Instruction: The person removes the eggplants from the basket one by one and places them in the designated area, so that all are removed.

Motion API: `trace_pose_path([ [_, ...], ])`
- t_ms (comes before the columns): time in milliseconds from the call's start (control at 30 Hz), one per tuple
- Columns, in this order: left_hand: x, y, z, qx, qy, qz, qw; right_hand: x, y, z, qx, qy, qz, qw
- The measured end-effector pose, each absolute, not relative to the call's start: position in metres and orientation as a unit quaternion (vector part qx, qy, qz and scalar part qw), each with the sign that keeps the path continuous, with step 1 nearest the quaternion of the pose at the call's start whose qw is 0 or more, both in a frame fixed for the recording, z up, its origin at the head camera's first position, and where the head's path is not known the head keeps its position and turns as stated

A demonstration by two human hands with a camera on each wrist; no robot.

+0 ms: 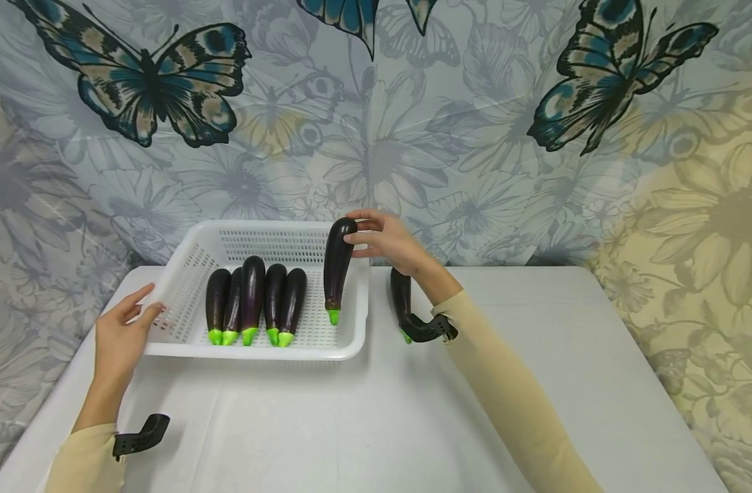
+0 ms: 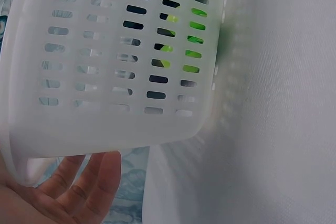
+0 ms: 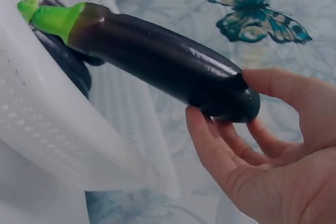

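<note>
My right hand pinches an eggplant by its rounded dark end, thumb on one side and fingers on the other. The green stem end hangs downward over the right part of a white plastic basket. In the right wrist view, the held eggplant slants across, gripped by the fingers. My left hand holds the basket's left rim; in the left wrist view its fingers show past the rim. Several eggplants lie side by side in the basket, green ends toward me.
Another eggplant lies on the white table right of the basket, partly hidden by my right wrist and its black strap. Behind the table hangs a floral cloth with butterflies.
</note>
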State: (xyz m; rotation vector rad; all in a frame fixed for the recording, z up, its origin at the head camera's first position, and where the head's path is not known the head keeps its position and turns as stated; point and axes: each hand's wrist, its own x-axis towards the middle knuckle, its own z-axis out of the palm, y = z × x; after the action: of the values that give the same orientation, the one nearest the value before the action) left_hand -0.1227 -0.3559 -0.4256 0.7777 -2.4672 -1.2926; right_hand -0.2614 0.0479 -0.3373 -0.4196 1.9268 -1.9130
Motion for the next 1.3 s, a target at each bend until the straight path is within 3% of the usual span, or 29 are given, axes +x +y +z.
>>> trace_pose_path([
  [200, -0.126, -0.366, -0.439, 0.267, -0.848, -0.437, 0.137, -0.264, 0.064, -0.339, -0.155, 0.691, -0.677, 0.2],
  [633, -0.119, -0.347, -0.416, 0.264, -0.843, -0.452, 0.123, -0.265, 0.095, -0.342, -0.137, 0.686, -0.686, 0.203],
  [1300, -0.12, -0.347, -0.416, 0.274, -0.834, -0.46, 0.132, -0.268, 0.15, -0.385, -0.073, 0.718, -0.657, 0.217],
])
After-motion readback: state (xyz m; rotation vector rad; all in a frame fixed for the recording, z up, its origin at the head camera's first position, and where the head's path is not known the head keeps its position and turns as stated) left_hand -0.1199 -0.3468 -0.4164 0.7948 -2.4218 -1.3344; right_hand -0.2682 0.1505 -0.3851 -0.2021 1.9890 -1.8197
